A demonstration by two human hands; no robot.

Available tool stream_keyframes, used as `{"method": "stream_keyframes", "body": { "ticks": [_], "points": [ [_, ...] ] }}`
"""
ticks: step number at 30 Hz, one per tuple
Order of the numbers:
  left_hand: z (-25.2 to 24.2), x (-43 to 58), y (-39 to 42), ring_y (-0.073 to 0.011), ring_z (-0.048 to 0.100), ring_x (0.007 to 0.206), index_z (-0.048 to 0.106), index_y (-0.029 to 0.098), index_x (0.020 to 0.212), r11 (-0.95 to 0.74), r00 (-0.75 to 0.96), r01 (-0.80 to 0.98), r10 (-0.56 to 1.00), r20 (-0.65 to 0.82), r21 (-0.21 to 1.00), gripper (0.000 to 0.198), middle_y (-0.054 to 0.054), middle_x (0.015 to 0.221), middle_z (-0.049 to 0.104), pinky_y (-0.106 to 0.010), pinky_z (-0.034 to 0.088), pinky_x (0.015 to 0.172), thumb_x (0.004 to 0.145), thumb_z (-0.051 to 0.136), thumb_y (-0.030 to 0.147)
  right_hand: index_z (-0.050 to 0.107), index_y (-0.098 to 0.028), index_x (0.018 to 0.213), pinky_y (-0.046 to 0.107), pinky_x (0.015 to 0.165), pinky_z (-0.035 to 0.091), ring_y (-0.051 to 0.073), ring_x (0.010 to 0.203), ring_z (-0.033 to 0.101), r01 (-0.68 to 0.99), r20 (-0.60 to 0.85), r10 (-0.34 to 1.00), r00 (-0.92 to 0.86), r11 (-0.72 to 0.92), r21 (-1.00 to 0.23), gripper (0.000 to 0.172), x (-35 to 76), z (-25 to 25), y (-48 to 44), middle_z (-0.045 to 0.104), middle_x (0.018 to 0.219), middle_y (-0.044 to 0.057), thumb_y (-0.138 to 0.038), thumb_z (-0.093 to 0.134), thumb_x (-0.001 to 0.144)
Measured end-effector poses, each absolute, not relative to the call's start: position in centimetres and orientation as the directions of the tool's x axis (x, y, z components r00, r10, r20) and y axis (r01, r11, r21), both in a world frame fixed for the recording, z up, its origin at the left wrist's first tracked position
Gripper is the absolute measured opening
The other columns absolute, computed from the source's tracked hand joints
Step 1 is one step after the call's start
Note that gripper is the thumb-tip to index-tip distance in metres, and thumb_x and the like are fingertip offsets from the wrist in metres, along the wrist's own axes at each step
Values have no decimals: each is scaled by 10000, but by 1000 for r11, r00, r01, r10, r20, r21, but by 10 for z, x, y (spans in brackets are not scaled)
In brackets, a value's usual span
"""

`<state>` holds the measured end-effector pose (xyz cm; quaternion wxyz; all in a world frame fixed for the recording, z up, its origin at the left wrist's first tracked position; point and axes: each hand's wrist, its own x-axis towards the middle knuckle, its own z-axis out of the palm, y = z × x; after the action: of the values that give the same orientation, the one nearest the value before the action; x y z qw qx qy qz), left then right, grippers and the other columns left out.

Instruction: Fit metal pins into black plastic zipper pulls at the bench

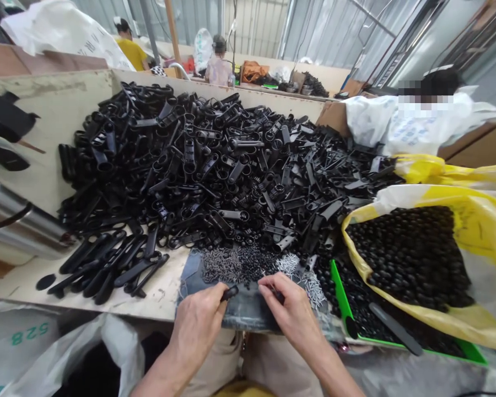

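Observation:
My left hand (199, 313) is closed around a black plastic part (230, 293), whose rounded end sticks out past the thumb. Facing it, my right hand (288, 300) has its thumb and fingers pinched together. Something dark shows under those fingers, too covered to name. Both hands are just above a dark mat (248, 313) at the table's front edge. Beyond them on the mat are brown-grey small pieces (221, 266), small black pieces (254, 263) and silver metal pins (289, 266).
A large heap of black plastic parts (215, 160) fills the table behind. Longer black pieces (103, 264) lie at left near a steel flask (22, 220). At right are a green tray (341, 300) and a yellow-white bag (490, 231) of black pieces. Other people sit beyond.

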<state>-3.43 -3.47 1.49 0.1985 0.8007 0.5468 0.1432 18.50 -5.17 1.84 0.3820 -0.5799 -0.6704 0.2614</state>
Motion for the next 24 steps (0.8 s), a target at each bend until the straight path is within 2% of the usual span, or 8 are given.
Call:
{"method": "stream_keyframes", "body": {
  "ticks": [4, 6, 9, 13, 16, 18, 21, 24],
  "points": [
    [-1, -43, -37, -229, 774, 763, 672, 206, 1010, -496, 394, 732, 868, 302, 468, 297, -50, 878, 798, -313, 586, 695, 902, 448, 46, 723, -203, 869, 268, 719, 468, 188, 774, 662, 515, 125, 991, -51, 133, -847, 222, 166, 17, -52, 705, 827, 36, -287, 559, 993],
    [-2, -47, -38, -208, 771, 775, 659, 200, 1054, -541, 351, 687, 832, 431, 485, 260, -48, 900, 797, -292, 586, 718, 932, 471, 69, 736, -192, 829, 263, 682, 450, 178, 731, 634, 421, -10, 999, -48, 11, -907, 248, 153, 16, -51, 699, 772, 27, -329, 588, 974],
    [4, -52, -39, -177, 752, 761, 664, 219, 1068, -593, 337, 613, 794, 506, 522, 204, -17, 885, 782, -255, 571, 721, 960, 530, 109, 754, -169, 800, 235, 594, 406, 142, 647, 550, 206, -194, 979, -68, -176, -962, 259, 135, 14, -48, 665, 700, 9, -398, 685, 899],
    [11, -59, -37, -133, 714, 701, 709, 242, 1022, -532, 312, 460, 847, 431, 712, 115, 20, 811, 742, -188, 546, 660, 952, 639, 182, 726, -151, 760, 205, 482, 291, 80, 531, 382, -71, -319, 941, -115, -328, -942, 340, 123, 13, -44, 597, 646, -21, -484, 783, 801],
    [13, -62, -33, -139, 719, 709, 757, 244, 961, -414, 334, 334, 892, 304, 847, 90, 16, 805, 750, -187, 559, 668, 936, 671, 230, 698, -153, 757, 205, 441, 236, 56, 473, 321, -175, -386, 905, -181, -416, -893, 400, 122, 16, -43, 612, 650, -23, -535, 816, 760],
    [13, -61, -32, -153, 722, 689, 777, 234, 901, -307, 282, 304, 933, 223, 902, 98, 12, 768, 754, -193, 564, 651, 919, 690, 277, 699, -153, 768, 207, 439, 231, 56, 472, 323, -177, -372, 910, -181, -402, -898, 408, 122, 18, -42, 622, 656, -19, -546, 810, 767],
    [11, -57, -32, -162, 712, 636, 790, 223, 882, -179, 129, 316, 981, 144, 932, 134, 16, 701, 744, -193, 549, 584, 880, 729, 342, 707, -152, 761, 207, 493, 284, 75, 537, 380, -92, -275, 954, -117, -286, -954, 380, 121, 19, -40, 606, 649, -20, -521, 778, 812],
    [8, -55, -33, -170, 716, 675, 780, 221, 837, -210, 105, 361, 977, 184, 909, 166, 8, 725, 742, -204, 549, 622, 894, 708, 360, 695, -155, 727, 212, 527, 311, 90, 576, 403, -36, -239, 968, -80, -242, -970, 378, 118, 19, -38, 578, 629, -24, -515, 774, 809]
  ]
}}
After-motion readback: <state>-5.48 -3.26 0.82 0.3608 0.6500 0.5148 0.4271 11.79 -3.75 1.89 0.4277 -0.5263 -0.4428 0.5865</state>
